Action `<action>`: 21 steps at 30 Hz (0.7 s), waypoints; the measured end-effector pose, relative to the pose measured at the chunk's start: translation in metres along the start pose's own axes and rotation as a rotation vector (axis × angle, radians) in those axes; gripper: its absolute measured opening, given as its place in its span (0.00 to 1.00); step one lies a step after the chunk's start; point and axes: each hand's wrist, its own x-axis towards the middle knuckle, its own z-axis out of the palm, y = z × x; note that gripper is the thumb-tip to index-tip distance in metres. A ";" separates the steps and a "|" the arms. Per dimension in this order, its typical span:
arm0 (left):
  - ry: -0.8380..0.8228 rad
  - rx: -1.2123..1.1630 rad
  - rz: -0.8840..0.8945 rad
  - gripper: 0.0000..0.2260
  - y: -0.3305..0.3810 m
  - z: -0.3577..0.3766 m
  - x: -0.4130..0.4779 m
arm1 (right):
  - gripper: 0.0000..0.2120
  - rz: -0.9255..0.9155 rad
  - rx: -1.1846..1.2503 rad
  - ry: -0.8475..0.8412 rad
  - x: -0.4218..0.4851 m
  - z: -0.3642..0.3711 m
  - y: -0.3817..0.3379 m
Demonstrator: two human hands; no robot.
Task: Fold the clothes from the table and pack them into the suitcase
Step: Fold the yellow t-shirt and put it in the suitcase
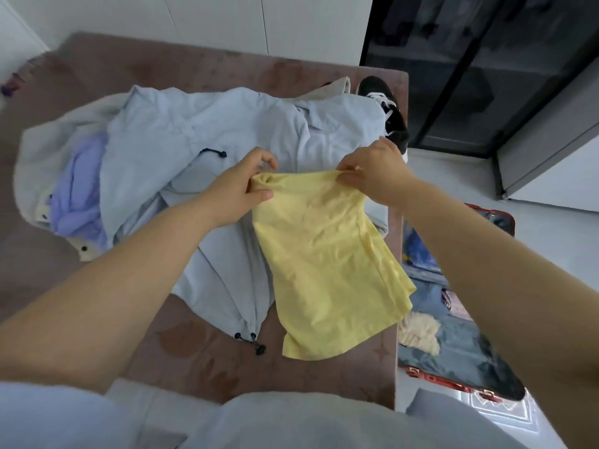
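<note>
The top edge of the yellow garment (327, 264) is pinched at one corner by the left grip (240, 186) and at the other by the right grip (372, 173), with the edge pulled between them. The garment is draped from centre toward 6 o'clock over a pale blue jacket (194, 131) and the counter (201, 351). A lilac garment (81, 189) is seen at 9 o'clock and a black-and-white shoe (389, 108) at 1 o'clock. The open suitcase (434, 380) is seen on the floor at 4 o'clock, beside the counter.

Beside the table (201, 361), the suitcase (466, 354) was half hidden by the right forearm (486, 254); its contents were blurred beyond telling.
</note>
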 end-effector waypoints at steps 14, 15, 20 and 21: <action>0.160 0.012 -0.131 0.06 -0.015 -0.014 0.019 | 0.22 0.346 0.282 -0.025 -0.001 -0.003 0.030; 0.167 0.014 -0.133 0.04 -0.012 -0.015 0.020 | 0.19 0.318 0.268 0.027 0.000 -0.001 0.028; 0.143 0.031 -0.124 0.10 -0.004 -0.017 0.020 | 0.34 0.039 0.349 -0.079 0.013 0.002 0.000; 0.134 0.043 -0.112 0.11 -0.003 -0.018 0.020 | 0.32 0.003 0.292 -0.118 0.017 0.004 -0.005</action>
